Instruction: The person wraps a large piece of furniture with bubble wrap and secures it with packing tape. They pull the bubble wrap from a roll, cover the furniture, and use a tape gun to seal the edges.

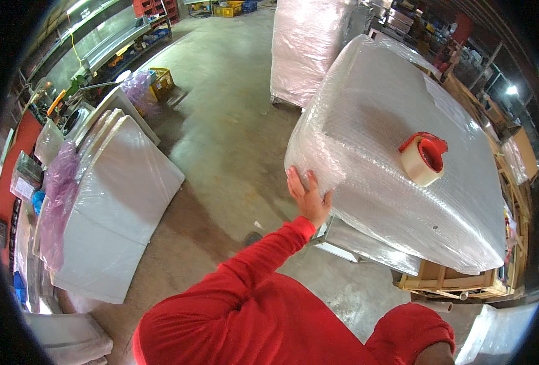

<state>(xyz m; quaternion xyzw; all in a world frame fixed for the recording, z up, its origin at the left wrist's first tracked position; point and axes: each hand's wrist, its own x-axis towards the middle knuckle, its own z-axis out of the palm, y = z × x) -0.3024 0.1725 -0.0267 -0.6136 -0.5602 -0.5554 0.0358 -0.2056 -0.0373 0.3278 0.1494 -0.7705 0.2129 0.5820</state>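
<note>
The left arm, in a long red sleeve [257, 255], stretches forward and across to the right, with the left hand [309, 198] at its end, back of the hand up and thumb toward the right. On the right side, the red sleeve [412, 337] is bent low by the body, and the right hand is out of view.

Just right of the left hand spreads the large, boxy object wrapped in clear bubble film [397, 115]. On its top, to the right of and slightly beyond the hand, sits a thick cream tape roll with a red core [424, 161]. Beyond the hand stands a tall block in clear film [309, 52]; well to its left lean white film-covered panels [120, 201]. To its right, under the wrapped object's far side, is a light wooden crate [446, 280].

The left hand's fingers are spread, resting against the wrapped object's near left corner without gripping; what the right hand does, I cannot tell.
</note>
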